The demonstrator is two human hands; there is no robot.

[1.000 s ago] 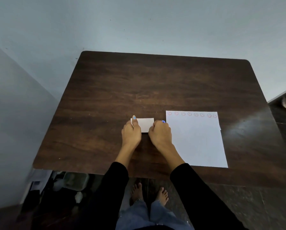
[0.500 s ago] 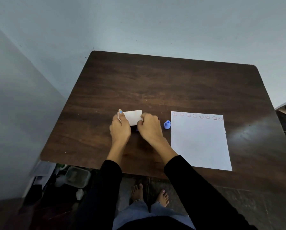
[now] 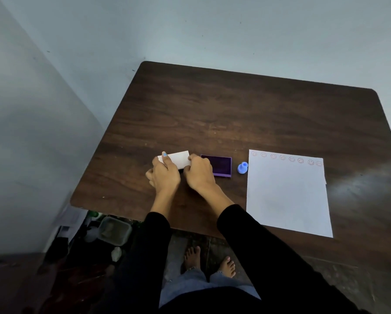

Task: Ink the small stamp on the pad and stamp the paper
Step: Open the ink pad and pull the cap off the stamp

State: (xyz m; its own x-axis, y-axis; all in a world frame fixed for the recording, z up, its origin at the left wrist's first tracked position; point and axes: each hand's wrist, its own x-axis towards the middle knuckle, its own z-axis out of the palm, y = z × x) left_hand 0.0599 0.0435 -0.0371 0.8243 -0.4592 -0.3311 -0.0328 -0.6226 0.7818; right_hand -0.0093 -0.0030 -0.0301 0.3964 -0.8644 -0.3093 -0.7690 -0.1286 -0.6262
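Note:
On the dark wooden table [image 3: 224,109], both of my hands grip a white lid [image 3: 178,159]: my left hand [image 3: 165,175] at its left end, my right hand [image 3: 200,175] at its right end. Just right of the lid lies the uncovered purple ink pad [image 3: 219,165], partly hidden by my right hand. The small blue stamp [image 3: 242,168] stands upright between the pad and the white paper [image 3: 287,196]. The paper carries a row of several red smiley prints along its top edge.
A grey wall runs close along the table's left side and back. On the floor under the table's front left corner sit a grey plastic tub [image 3: 115,230] and other clutter. My bare feet [image 3: 209,260] are below the front edge.
My hands have carried the white lid to the left, which uncovered the purple ink pad beneath it. The blue stamp, hidden behind my right hand at first, is now in plain view.

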